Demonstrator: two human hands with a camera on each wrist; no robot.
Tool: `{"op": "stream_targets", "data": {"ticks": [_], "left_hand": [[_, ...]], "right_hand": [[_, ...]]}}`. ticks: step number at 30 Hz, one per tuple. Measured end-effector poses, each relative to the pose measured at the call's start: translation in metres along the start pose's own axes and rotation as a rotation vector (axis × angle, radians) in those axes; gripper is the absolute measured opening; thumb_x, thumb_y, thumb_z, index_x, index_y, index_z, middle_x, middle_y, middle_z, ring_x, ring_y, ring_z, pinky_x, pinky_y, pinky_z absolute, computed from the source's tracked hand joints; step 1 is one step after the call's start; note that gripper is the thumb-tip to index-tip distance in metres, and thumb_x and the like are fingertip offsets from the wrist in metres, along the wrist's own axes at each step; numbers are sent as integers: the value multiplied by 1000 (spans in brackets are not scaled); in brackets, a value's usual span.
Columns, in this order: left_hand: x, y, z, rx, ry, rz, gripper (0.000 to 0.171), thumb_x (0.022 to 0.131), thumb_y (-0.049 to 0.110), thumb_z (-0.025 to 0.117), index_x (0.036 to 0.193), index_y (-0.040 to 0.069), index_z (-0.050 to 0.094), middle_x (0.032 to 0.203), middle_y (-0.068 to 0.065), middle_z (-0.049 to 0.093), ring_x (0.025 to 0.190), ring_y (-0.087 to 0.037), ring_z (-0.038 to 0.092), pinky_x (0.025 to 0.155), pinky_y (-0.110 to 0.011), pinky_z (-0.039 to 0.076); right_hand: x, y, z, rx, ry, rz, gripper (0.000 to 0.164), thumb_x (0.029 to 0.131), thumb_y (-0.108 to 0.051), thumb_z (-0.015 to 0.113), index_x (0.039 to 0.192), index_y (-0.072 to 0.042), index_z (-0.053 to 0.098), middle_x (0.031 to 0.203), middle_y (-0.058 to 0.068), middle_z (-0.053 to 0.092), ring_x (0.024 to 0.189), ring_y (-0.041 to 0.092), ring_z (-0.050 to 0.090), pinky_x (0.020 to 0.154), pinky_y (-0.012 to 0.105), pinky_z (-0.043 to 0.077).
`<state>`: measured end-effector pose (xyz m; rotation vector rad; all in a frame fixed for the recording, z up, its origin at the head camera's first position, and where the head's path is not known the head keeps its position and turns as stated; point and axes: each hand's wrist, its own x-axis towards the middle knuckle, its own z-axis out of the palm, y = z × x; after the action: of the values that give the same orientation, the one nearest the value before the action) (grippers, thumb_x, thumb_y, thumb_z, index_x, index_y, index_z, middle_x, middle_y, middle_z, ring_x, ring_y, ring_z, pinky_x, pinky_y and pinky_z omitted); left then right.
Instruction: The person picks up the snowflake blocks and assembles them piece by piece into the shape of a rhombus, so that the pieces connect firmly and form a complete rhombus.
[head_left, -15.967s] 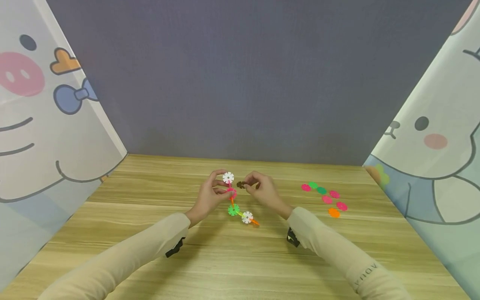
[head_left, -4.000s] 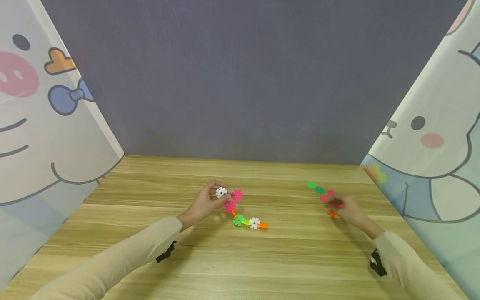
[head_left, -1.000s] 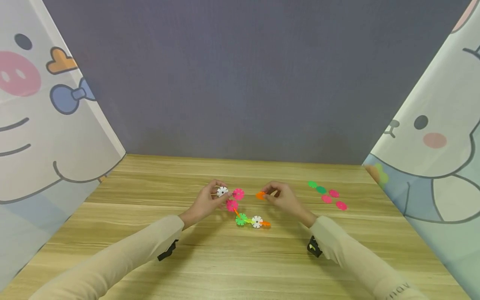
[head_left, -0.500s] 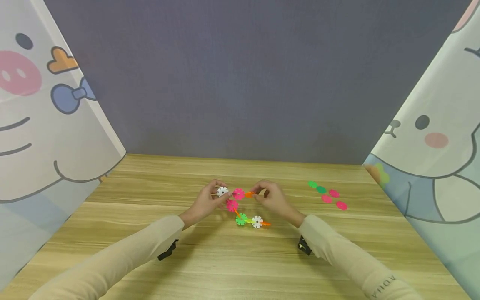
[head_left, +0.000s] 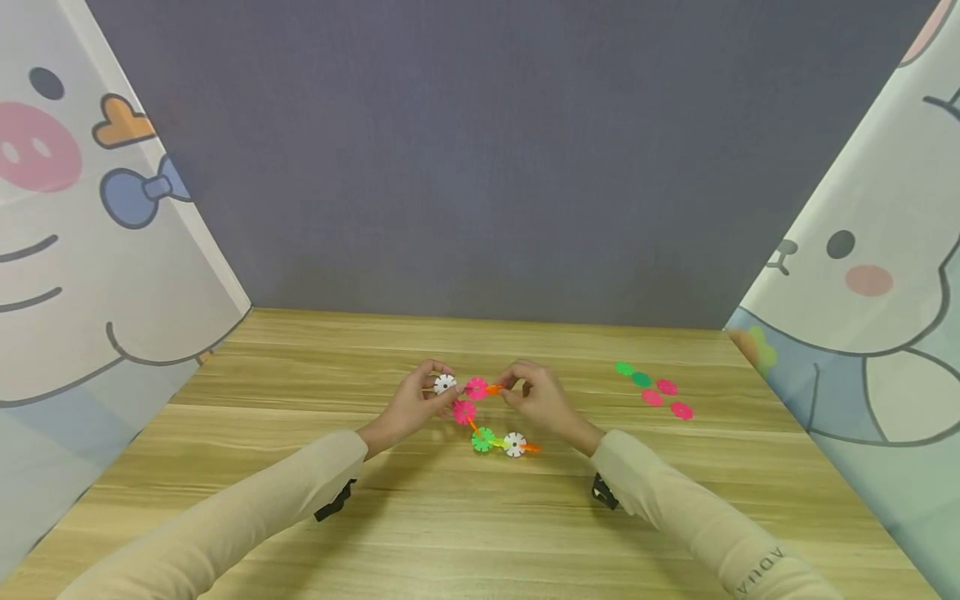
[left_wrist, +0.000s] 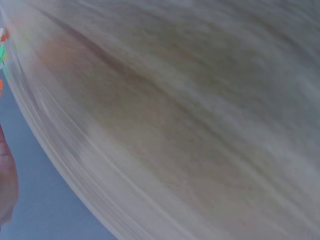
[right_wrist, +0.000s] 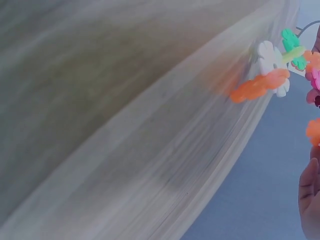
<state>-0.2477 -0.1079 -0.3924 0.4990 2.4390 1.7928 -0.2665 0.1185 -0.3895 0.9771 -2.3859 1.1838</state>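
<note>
My left hand (head_left: pixel 412 402) pinches a chain of interlocking snowflake discs near the white disc (head_left: pixel 444 384). Its thumb mostly covers a dark disc (right_wrist: pixel 317 101), which shows at the right wrist view's edge. Beyond the thumb sits a pink disc (head_left: pixel 477 388). My right hand (head_left: pixel 542 400) pinches an orange disc (head_left: pixel 494 389) edge-on against that pink one; how deep their slots mesh cannot be told. From a lower pink disc (head_left: pixel 464 412) the chain runs down through a green disc (head_left: pixel 482 439), then a second white disc (head_left: pixel 514 444), to an orange end disc (head_left: pixel 530 447).
Several loose discs lie on the wooden table (head_left: pixel 450 533) to the right, among them a light green disc (head_left: pixel 625 367), a dark green disc (head_left: pixel 641 379) and a pink loose disc (head_left: pixel 682 410). A grey panel (head_left: pixel 480 167) rises behind; printed cloths flank both sides.
Earlier the right hand held a brown disc, then reached among the loose discs. It has since brought the orange disc left, up against the chain's pink disc. The left hand keeps its hold.
</note>
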Motion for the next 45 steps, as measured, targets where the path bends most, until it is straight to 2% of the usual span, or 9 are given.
{"op": "stream_targets", "data": {"ticks": [5, 10, 14, 18, 21, 30, 38, 45], "left_hand": [[0, 0, 0, 36, -18, 11, 40, 90, 21, 58, 121, 0, 44, 94, -16, 63, 75, -30, 64, 68, -43, 54], [2, -1, 2, 38, -82, 37, 39, 91, 23, 56, 124, 4, 46, 103, -15, 59, 83, -20, 62, 71, -42, 55], [3, -1, 2, 39, -132, 47, 38, 92, 23, 55, 125, 8, 46, 111, -15, 58, 89, -19, 62, 73, -41, 55], [2, 0, 3, 44, -148, 43, 37, 89, 20, 59, 124, 15, 48, 111, -14, 57, 84, -17, 62, 71, -41, 55], [2, 1, 3, 46, -150, 34, 38, 87, 17, 63, 122, 17, 49, 109, -13, 57, 80, -16, 61, 69, -40, 54], [3, 1, 6, -4, -125, 32, 42, 83, 6, 64, 122, 12, 51, 105, -16, 58, 83, -16, 59, 69, -31, 53], [3, -1, 7, 8, -105, 22, 41, 81, 6, 66, 119, 14, 54, 104, -13, 58, 85, -16, 58, 66, -27, 53], [3, -2, 6, -4, -121, 27, 41, 80, 4, 67, 119, 10, 55, 103, -14, 61, 86, -15, 60, 68, -28, 54]], "right_hand": [[0, -1, 1, -15, 20, -34, 14, 74, 6, 67, 82, -6, 67, 78, 5, 65, 70, 14, 58, 48, 22, 43], [-1, -1, 2, -18, 20, -52, 14, 75, 5, 67, 82, -7, 67, 77, 5, 65, 70, 10, 55, 49, 22, 43], [0, -2, 3, -12, 14, -56, 13, 76, 3, 67, 82, -8, 67, 78, 6, 64, 70, 9, 55, 48, 21, 43], [0, -2, 2, -8, 13, -45, 11, 77, 3, 67, 82, -7, 67, 78, 6, 65, 70, 11, 56, 48, 20, 42], [0, -3, 2, -4, 8, -34, 10, 77, 2, 67, 82, -7, 67, 79, 7, 65, 70, 12, 56, 49, 20, 42], [0, -4, 3, -3, 7, -67, 13, 75, 5, 68, 82, -6, 66, 80, 4, 65, 70, 12, 57, 52, 20, 46], [1, -3, 4, 11, -1, -110, 11, 75, 6, 66, 82, -3, 66, 78, 10, 65, 67, 11, 57, 55, 25, 50], [1, -3, 4, 64, -33, -108, 15, 75, 10, 66, 82, -3, 67, 80, 7, 67, 67, 13, 59, 59, 28, 53]]}}
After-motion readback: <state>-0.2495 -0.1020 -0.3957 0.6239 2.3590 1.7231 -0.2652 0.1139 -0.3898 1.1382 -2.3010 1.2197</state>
